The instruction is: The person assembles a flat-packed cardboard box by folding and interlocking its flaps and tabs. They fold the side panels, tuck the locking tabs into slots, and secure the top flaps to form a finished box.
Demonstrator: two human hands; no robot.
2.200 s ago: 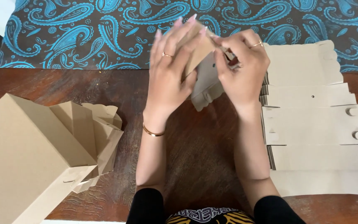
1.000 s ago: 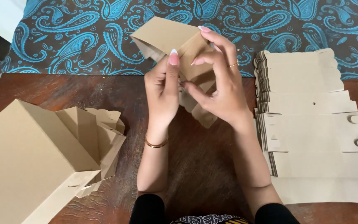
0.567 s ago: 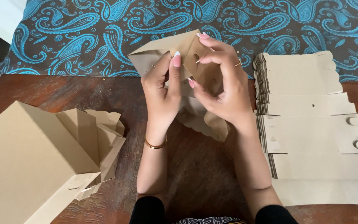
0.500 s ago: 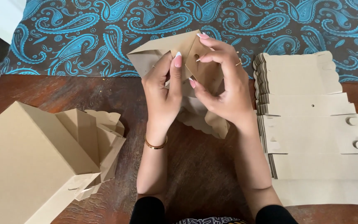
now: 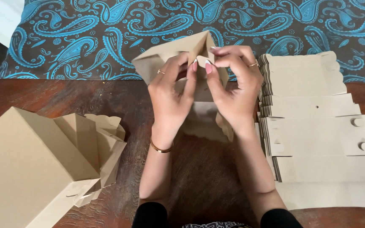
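Left hand (image 5: 172, 90) and right hand (image 5: 233, 86) both pinch the half-folded box (image 5: 167, 59), held above the table (image 5: 64, 95) between them (fingertips meeting at its top fold); flat blanks (image 5: 317, 126) lie nearer the right hand.

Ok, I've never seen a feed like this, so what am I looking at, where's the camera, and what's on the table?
There is no machine here: a person works with two bare hands, filmed by a camera worn on the head, looking down. The left hand and right hand together hold a partly folded tan cardboard box above a dark wooden table. On the person's right lies a stack of flat box blanks. On the left stand assembled boxes, one with its flaps open. A blue paisley cloth lies beyond the table.
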